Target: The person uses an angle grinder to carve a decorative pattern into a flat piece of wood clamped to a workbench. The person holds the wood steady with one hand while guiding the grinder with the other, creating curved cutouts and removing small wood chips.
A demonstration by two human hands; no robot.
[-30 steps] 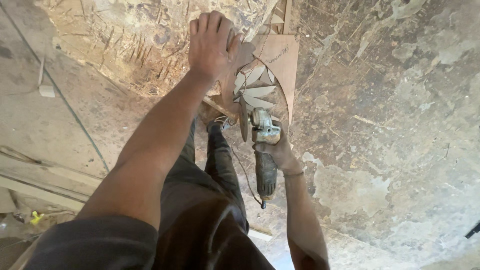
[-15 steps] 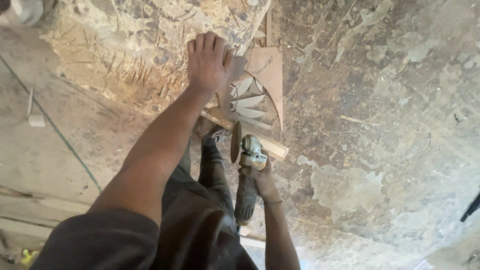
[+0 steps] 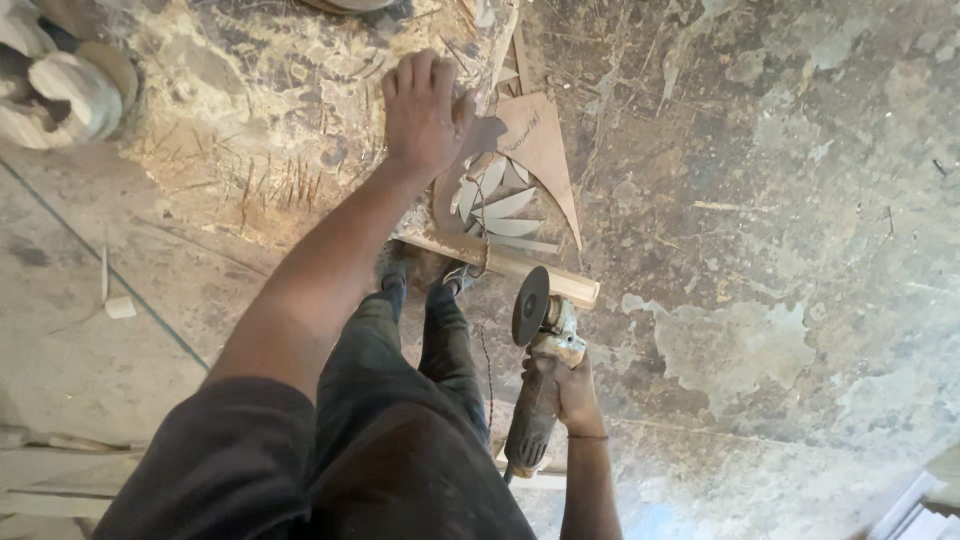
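Observation:
My left hand point(image 3: 425, 112) reaches forward and presses palm-down on the top edge of a thin brown board point(image 3: 535, 150) with a cut-out leaf pattern. The board stands on the dusty floor and leans on a wooden strip point(image 3: 505, 264). My right hand point(image 3: 570, 395) grips the body of an angle grinder point(image 3: 540, 375). Its round disc point(image 3: 529, 304) points up, close to the right end of the wooden strip and apart from the board. My dark trouser legs and shoes stand just behind the strip.
Carved pale wooden pieces point(image 3: 60, 85) lie at the top left. A small wood offcut point(image 3: 119, 307) sits on the floor at the left, and pale planks point(image 3: 40, 480) lie at the bottom left. The grinder's cord point(image 3: 487, 350) hangs by my legs.
The view has shifted, so hands and board sit lower in frame. The grinder has dropped down and away from the cut-out board. My left hand stays on the board's top.

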